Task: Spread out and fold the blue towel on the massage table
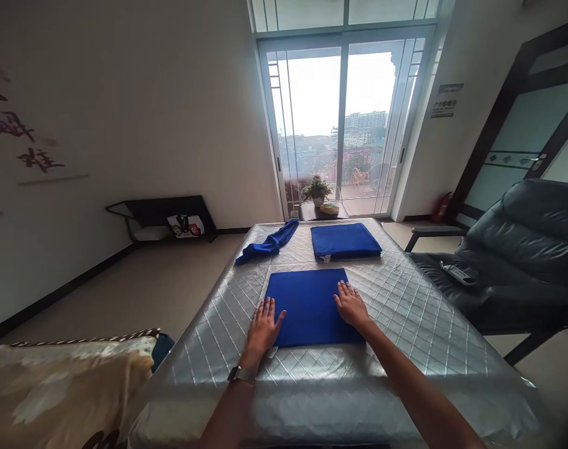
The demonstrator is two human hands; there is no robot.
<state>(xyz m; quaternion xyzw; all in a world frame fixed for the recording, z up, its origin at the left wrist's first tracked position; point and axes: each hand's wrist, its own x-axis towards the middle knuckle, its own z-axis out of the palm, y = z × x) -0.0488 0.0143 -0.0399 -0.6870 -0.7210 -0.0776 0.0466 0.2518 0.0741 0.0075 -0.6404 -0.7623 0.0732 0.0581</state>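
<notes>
A folded blue towel point(307, 305) lies flat on the silver quilted table cover point(405, 312) in front of me. My left hand point(264, 327) rests flat on the towel's near left corner, fingers spread, a watch on its wrist. My right hand point(351, 305) lies flat on the towel's right side, fingers stretched out. Both hands hold nothing. Farther back sits a second folded blue towel point(344, 240), and to its left a loosely bunched blue towel point(267, 243).
A black leather recliner point(522, 249) with a remote on its seat stands to the right. A patterned cushion point(63, 386) is at the lower left. Beyond the table are a small stand with a potted plant point(317, 189) and glass balcony doors.
</notes>
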